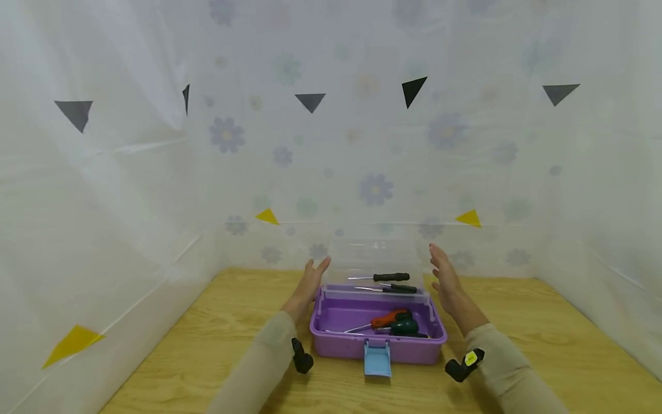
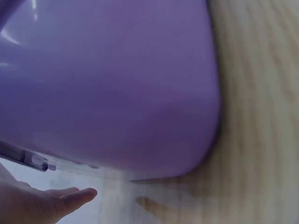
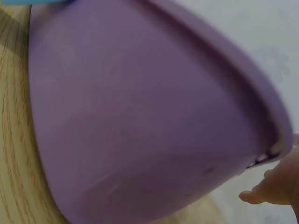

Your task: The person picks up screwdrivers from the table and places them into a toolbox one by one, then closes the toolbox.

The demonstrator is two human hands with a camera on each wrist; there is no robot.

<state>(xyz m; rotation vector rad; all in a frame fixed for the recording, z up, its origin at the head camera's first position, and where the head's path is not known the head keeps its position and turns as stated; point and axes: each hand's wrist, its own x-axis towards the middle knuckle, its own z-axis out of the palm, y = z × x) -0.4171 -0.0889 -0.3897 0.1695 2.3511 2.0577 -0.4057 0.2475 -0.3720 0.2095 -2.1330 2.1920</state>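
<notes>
A purple toolbox [image 1: 338, 344] stands in the middle of the wooden table [image 1: 170, 356], its clear lid [image 1: 374, 253] raised upright at the back. Inside lie an orange-handled screwdriver [image 1: 389, 318], a dark green-handled one [image 1: 405, 328], and two black-handled screwdrivers [image 1: 385, 278] on a clear tray near the hinge. My left hand [image 1: 312, 279] is beside the lid's left edge, fingers straight, holding nothing. My right hand [image 1: 442, 271] hovers by the lid's right edge, also flat. The wrist views show the box's purple wall [image 2: 112, 88] [image 3: 140, 121] close up, with fingertips [image 2: 70, 198] [image 3: 268, 189] at the frame edge.
A light blue latch [image 1: 377, 358] hangs open at the box's front. White flower-printed sheets with grey and yellow triangles wall the table at the back and both sides. Bare wood lies left, right and in front of the box.
</notes>
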